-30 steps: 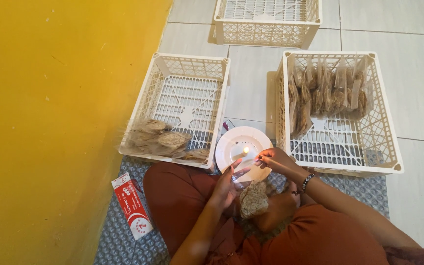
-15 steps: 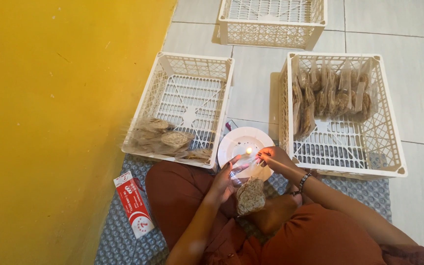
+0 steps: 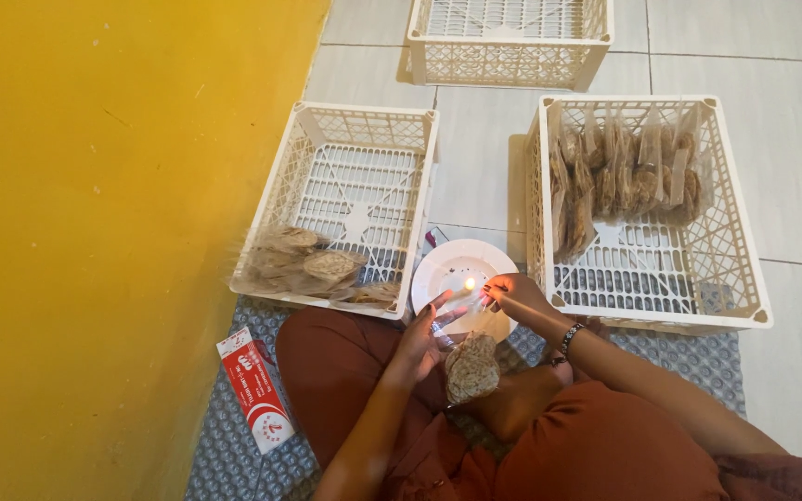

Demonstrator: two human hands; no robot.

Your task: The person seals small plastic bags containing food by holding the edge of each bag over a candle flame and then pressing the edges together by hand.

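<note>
Sitting on a grey patterned mat (image 3: 234,445), a person in rust-brown clothes is seen from above. A clear bag of brown round crackers (image 3: 472,367) hangs down over the lap, its open top pinched between both hands. The left hand (image 3: 424,332) is closed on the bag's left edge; the right hand (image 3: 512,299) is closed on the right edge. The bag top is held just beside a small flame (image 3: 469,284) burning on a round white plate (image 3: 447,269). A flat red and white box (image 3: 254,401) lies on the mat to the left. Beyond, a white crate (image 3: 345,209) holds a few filled bags (image 3: 313,267); another crate (image 3: 647,209) to the right holds upright bags (image 3: 624,181). A third crate (image 3: 510,37) stands farthest on the tiled floor (image 3: 791,167).
</note>
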